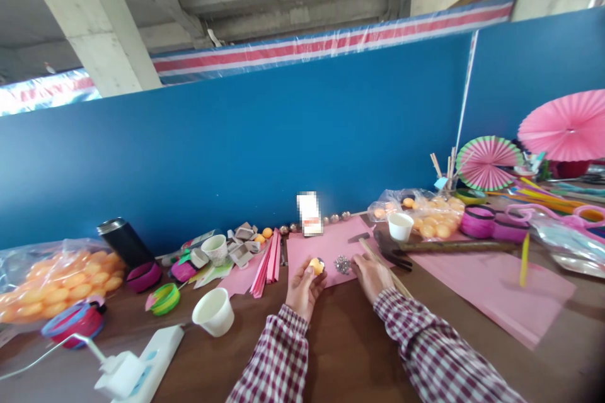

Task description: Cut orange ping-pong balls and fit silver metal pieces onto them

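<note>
My left hand (305,289) is closed around an orange ball (316,266) that looks like a table tennis ball, with a shiny metallic bit at its right side. Just right of it, a small pile of silvery metal pieces (342,264) lies on a pink sheet (302,252). My right hand (373,274) is beside that pile, fingers curled together and pointing at it; what they hold, if anything, is hidden. A hammer (373,252) with a wooden handle lies along the right side of this hand, its head on the pink sheet.
White cups (212,312) and a power strip (154,359) stand at the left. Bags of orange balls (61,283) lie on both sides. Dark-handled pliers (394,250), a long stick (454,246) and another pink sheet (501,289) are to the right. A blue partition (283,138) rises behind.
</note>
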### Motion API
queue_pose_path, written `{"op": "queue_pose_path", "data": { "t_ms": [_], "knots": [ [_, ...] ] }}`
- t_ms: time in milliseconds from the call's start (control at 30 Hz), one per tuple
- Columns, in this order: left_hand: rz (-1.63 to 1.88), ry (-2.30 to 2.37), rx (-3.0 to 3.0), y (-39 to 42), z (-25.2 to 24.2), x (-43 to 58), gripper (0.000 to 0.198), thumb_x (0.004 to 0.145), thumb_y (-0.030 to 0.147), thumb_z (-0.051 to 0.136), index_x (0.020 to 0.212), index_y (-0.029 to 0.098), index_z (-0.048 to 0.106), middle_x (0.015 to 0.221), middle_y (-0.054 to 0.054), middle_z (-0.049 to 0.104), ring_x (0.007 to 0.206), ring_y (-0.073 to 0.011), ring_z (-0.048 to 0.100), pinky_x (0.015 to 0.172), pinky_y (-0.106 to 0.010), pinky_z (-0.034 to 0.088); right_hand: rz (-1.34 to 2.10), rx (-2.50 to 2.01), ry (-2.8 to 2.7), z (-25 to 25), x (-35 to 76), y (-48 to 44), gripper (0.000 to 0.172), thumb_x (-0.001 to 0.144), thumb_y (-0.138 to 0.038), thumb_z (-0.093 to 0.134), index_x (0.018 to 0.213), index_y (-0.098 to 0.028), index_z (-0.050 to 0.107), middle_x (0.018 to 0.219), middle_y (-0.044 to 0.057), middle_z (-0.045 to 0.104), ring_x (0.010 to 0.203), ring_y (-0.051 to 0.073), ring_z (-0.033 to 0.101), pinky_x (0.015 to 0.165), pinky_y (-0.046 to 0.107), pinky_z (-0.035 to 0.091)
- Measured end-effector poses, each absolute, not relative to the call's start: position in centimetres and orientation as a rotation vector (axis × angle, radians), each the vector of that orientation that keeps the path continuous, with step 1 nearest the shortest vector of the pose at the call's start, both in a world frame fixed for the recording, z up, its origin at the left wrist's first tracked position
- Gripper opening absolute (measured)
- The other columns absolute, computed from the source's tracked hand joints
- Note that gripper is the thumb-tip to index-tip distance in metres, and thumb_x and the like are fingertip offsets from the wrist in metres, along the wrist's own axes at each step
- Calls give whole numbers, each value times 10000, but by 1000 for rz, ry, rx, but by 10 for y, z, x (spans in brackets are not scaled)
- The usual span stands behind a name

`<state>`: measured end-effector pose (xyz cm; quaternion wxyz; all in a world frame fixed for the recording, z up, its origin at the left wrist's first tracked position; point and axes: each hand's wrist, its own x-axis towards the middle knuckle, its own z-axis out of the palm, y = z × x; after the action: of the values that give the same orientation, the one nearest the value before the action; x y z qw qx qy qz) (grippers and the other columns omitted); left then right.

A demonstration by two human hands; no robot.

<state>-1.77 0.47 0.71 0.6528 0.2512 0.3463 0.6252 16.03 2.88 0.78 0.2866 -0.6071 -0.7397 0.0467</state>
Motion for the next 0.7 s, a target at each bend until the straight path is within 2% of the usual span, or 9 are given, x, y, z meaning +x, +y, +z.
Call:
{"op": "queue_pose_path", "data": {
  "t_ms": [233,433,700],
  "knots": [
    [1423,709,560,3,9,-18,357,674,196,626,1021,172,548,884,-65,638,766,-158,621,728,-278,471,168,-1412,-1828,7,162,30,249,793,-327,419,684,-201,604,704,29,608,655,147,561,631,249,391],
    [1422,678,572,1,10,-15,321,672,219,633,979,168,557,885,-61,634,758,-149,619,747,-288,463,494,-1173,-1618,7,153,23,262,775,-352,448,828,-169,627,818,67,647,732,172,582,683,288,448],
    [1420,710,578,-2,12,-8,285,651,209,653,911,150,554,864,-57,634,790,-166,620,769,-289,459,1065,-983,-1316,2,136,17,288,693,-388,566,854,-150,580,714,35,614,610,139,555,531,262,470]
  ]
}}
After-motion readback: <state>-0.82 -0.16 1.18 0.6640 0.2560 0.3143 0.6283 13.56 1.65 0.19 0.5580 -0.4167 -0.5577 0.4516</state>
